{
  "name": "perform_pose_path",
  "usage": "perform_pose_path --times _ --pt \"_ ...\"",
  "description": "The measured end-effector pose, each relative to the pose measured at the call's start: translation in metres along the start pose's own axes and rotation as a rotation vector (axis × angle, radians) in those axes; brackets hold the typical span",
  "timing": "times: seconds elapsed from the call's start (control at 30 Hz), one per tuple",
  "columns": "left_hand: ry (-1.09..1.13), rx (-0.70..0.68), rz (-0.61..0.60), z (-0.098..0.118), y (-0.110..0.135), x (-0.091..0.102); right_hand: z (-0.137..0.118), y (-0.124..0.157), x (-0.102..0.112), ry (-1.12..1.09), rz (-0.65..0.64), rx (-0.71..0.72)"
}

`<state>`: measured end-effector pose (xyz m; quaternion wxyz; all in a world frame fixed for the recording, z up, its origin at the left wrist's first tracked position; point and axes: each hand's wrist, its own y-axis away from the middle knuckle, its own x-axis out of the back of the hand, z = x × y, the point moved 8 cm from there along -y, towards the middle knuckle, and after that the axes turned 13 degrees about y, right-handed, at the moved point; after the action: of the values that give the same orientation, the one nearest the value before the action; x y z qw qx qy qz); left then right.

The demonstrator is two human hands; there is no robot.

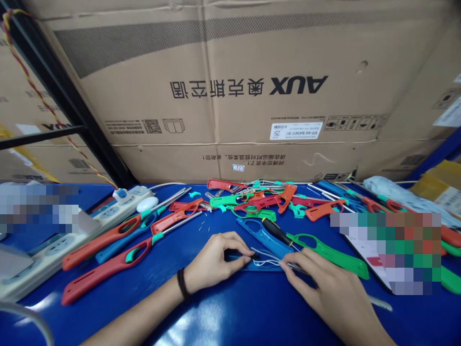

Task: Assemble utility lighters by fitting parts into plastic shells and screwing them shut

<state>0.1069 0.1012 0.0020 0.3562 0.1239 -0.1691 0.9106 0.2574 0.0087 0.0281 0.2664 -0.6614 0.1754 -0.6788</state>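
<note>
Glare is whitening the blue tabletop point(237, 312) at bottom centre and lower left. Pixelation is masking patches at left and right.

from your head, your one camera faces forward and down, close above your left hand point(212, 259) and right hand point(326, 283), the blue tabletop point(216, 319) below, the cardboard point(230, 57) ahead.

The bench point(201, 312) is shining smooth and glossy. The blue shell point(266, 268) is looking like plastic. Behind the far edge, cardboard point(216, 48) is looking matt.
</note>
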Motion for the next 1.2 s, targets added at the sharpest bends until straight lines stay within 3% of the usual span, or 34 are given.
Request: perform_pose_path --times 0.33,0.8,1.2 --pt "-0.22 -0.104 -0.025 0.009 0.002 0.002 0.006 0.003 0.004 -0.058 0.019 -0.059" --pt "-0.332 -0.169 -0.106 0.017 0.004 -0.002 0.005 0.011 -0.001 -0.043 0.01 -0.055" --pt "-0.723 -0.336 -0.268 0.038 0.015 -0.021 0.006 0.015 -0.001 -0.046 -0.021 -0.056"
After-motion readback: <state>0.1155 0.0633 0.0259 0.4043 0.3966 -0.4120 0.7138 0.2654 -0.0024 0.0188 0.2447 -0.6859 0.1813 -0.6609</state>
